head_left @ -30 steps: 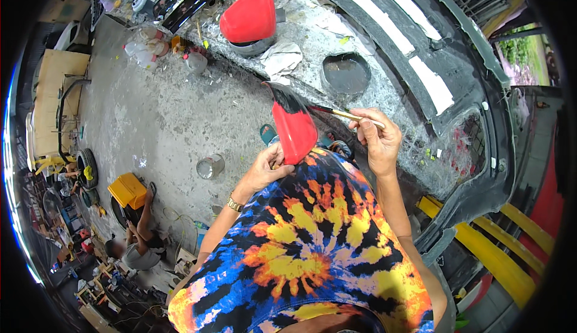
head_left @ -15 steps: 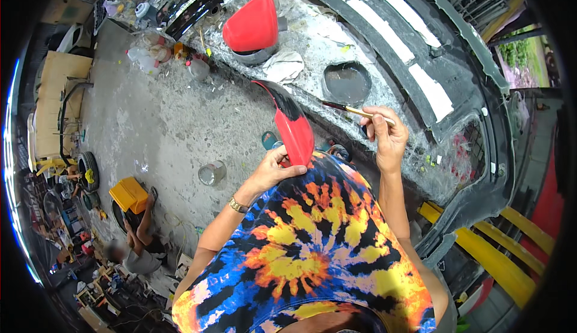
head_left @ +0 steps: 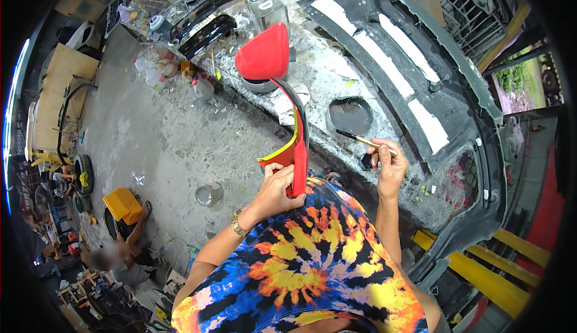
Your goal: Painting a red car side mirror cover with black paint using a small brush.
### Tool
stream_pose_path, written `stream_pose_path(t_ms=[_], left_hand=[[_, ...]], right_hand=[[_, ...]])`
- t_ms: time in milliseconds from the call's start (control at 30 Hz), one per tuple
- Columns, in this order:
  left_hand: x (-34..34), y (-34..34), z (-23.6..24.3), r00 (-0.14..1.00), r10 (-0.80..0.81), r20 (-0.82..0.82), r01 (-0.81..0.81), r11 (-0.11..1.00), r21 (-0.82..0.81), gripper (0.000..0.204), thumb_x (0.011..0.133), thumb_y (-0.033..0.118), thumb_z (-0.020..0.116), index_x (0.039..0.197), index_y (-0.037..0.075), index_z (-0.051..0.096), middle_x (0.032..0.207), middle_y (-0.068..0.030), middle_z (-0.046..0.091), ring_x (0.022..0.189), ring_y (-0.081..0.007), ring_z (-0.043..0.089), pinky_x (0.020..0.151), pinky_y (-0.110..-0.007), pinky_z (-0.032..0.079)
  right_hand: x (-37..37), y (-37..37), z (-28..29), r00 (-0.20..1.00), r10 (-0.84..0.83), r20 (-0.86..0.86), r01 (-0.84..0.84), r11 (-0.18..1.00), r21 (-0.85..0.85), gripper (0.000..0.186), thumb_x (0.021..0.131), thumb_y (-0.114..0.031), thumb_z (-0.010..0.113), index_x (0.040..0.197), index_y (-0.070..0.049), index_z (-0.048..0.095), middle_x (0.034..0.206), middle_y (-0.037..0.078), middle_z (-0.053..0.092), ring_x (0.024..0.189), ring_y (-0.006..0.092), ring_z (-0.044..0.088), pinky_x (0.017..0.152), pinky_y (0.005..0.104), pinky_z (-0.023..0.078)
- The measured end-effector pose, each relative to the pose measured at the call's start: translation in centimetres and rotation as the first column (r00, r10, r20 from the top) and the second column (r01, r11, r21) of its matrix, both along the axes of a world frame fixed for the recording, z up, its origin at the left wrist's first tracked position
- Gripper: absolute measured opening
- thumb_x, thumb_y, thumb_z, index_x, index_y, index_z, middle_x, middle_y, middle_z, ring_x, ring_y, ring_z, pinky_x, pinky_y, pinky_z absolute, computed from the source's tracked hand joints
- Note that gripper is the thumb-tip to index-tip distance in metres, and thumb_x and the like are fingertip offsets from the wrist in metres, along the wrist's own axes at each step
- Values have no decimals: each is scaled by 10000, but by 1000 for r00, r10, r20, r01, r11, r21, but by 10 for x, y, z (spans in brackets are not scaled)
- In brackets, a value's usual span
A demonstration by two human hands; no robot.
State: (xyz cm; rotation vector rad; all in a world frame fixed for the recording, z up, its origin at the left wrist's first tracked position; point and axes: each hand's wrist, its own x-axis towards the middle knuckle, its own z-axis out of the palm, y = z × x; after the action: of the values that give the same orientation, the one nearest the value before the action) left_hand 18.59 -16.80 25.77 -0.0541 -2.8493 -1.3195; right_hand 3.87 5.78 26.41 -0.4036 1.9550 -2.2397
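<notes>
Beside the spattered desk (head_left: 324, 87), left fingers (head_left: 277, 180) pinch a curved shell (head_left: 300, 168), already black above but red below, while right fingers (head_left: 386, 160) pinch a brush (head_left: 356, 138) apart from it.

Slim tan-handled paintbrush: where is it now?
Head view, right of centre: the paintbrush is in the right hand, right of the curved red-black shell in the left hand.

The curved shell (head_left: 300, 168) is red and black with a bright yellow edge; the brush (head_left: 365, 141) has a pale tan handle and a black tip. The shirt (head_left: 306, 261) wears a tie-dye starburst of yellow, orange, blue and black; the wristwatch (head_left: 238, 224) is gold. The rounded cover (head_left: 263, 54) is plain red, the surface (head_left: 327, 87) mottled grey and white, the bumper (head_left: 433, 39) dark grey with white strips (head_left: 384, 64), the crate (head_left: 125, 205) yellow.
</notes>
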Motion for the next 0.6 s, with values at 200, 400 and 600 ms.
stream_pose_path(t_ms=[200, 400, 600], left_hand=[[4, 0, 2, 997, -7, -72, 5, 1000, -22, 374, 668, 161, 734, 996, 50, 593, 1010, -94, 613, 968, -226, 565, 948, -380, 306], [6, -2, -7, 994, 33, -101, -26, 997, 66, 438, 678, 176, 738, 1067, 38, 595, 1143, -113, 579, 1033, -267, 551, 1003, -394, 296], [5, -28, -37, 874, 239, 424, -487, 440, 755, 494, 742, 215, 709, 1168, 13, 562, 1181, -134, 593, 1051, -194, 576, 918, -341, 447]], right_hand=[[3, 1, -1, 1000, -15, -14, 16, 999, 35, 204, 971, -169, 541, 1035, 3, 632, 803, 61, 634, 582, 35, 457, 493, 181, 349], [6, 2, 1, 999, -34, -19, 34, 999, 39, 213, 970, -180, 542, 1034, 2, 632, 802, 63, 634, 579, 33, 453, 490, 181, 341], [-3, 8, 7, 989, -144, -40, 146, 989, 37, 217, 972, -168, 532, 1044, 11, 631, 803, 61, 630, 578, 28, 446, 489, 176, 342]])
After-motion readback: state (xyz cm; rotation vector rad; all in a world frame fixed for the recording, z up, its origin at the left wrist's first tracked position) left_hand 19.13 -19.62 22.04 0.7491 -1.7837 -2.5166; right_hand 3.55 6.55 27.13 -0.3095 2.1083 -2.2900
